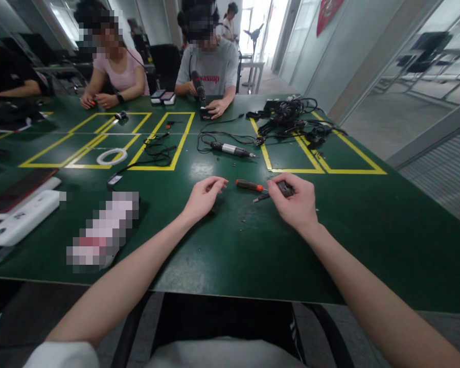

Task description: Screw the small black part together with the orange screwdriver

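My right hand (297,202) is closed around a dark, rounded piece (286,188). A short dark stem with a paler tip sticks out of the grip to the left; its exact kind I cannot make out. An orange-and-black screwdriver (249,185) lies on the green table between my hands, its shaft pointing at my right fingers. My left hand (204,197) hovers at or just over the table, thumb and fingers curled together; whatever they pinch, if anything, is hidden. Tiny screw-like bits (243,221) are scattered on the tabletop between my forearms.
Beyond my hands lies a grey-and-black electric screwdriver (230,148) with its cord. Tangled black cables (291,120) fill the back right. On the left are a white ring (112,156), a power strip (26,217) and a blurred-out item (103,230). Several people sit across the table (387,230).
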A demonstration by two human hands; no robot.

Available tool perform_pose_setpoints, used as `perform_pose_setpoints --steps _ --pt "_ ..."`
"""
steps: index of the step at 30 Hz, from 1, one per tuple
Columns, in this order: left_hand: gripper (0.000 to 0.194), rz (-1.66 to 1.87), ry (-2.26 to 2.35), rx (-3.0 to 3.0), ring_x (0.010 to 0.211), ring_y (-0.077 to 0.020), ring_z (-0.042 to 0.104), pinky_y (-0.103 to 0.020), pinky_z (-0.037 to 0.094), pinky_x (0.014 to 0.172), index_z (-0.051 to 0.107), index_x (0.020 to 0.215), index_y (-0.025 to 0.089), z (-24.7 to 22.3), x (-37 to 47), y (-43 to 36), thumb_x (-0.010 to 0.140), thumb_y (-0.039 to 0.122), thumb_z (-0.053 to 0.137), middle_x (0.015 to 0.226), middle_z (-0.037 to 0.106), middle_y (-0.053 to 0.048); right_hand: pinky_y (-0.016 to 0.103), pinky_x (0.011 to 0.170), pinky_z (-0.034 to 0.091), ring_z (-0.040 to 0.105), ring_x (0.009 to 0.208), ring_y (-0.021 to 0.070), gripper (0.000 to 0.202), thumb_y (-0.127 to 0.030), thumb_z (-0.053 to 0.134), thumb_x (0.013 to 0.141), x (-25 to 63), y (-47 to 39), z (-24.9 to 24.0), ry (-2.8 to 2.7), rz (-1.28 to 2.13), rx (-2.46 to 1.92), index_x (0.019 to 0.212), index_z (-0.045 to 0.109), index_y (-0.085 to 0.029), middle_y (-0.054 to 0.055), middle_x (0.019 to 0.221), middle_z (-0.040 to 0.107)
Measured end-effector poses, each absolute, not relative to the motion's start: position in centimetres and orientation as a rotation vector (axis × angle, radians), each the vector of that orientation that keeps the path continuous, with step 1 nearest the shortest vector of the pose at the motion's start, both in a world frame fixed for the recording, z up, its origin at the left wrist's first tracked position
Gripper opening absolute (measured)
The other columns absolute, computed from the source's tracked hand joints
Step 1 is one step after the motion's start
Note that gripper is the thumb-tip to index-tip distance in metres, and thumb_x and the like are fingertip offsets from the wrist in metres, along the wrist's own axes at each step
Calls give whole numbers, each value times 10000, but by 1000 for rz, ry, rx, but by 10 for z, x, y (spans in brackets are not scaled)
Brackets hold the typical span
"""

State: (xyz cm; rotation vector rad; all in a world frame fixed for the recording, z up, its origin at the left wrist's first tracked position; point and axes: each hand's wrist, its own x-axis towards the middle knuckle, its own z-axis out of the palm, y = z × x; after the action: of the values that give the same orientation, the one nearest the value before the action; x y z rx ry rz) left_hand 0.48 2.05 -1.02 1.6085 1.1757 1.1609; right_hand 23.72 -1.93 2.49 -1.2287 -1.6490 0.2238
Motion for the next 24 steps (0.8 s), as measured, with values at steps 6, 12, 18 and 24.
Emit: perform_pose_setpoints --steps 6,12,18,24 --pt "431 1188 1152 1345 762 -164 652 -260 472 656 800 920 172 -9 -3 30 998 517 554 917 777 -90 317 572 401 517 564 174 232 -385 645 866 238 -18 24 -1551 275 -1256 682 626 -243 -4 600 592" --pt "510 1240 1162 1275 765 -181 650 -282 472 662 785 854 176 -5 -12 36 984 607 546 898 776 -102 281 495 367 484 529 142 401 -600 792 793 235 -9 16 -1234 878 -1248 720 662 -228 7 640 646" --pt "508 1249 1148 1290 723 -168 632 -277 464 651 779 844 162 -6 -8 34 963 615 582 849 767 -99 281 530 452 517 541 132 467 -677 752 823 234 -3 9 -947 1477 -1089 895 685 -221 11 729 698" --pt "536 1233 1134 1329 702 -171 628 -284 459 639 778 837 173 -9 -4 33 945 663 589 825 764 -91 327 781 507 678 895 202 385 -441 816 759 235 -7 9 -1117 1295 -1187 1068 710 -238 27 942 803"
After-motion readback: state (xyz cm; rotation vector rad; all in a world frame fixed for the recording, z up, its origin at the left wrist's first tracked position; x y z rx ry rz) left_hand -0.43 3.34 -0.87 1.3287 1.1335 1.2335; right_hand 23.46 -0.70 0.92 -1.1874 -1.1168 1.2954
